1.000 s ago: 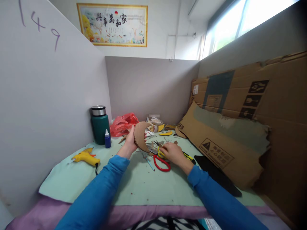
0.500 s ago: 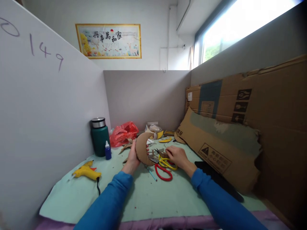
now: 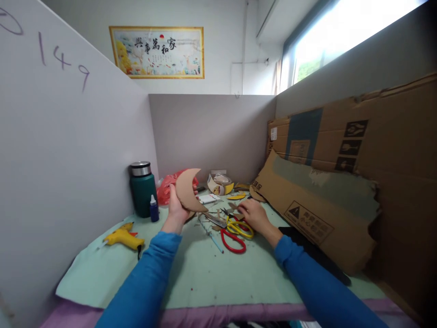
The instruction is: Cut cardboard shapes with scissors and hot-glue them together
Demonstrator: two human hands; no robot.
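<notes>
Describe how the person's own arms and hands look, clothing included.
Both arms wear long, plain blue sleeves: the left sleeve and right sleeve wrinkle along the forearm and end near the wrist, with no visible print. The left hand and right hand are bare, with no glove or watch visible.

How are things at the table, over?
Left hand holding cardboard crescent. Right hand at cardboard scraps, grip unclear. Red-handled scissors lying between hands, possibly in the way.
</notes>
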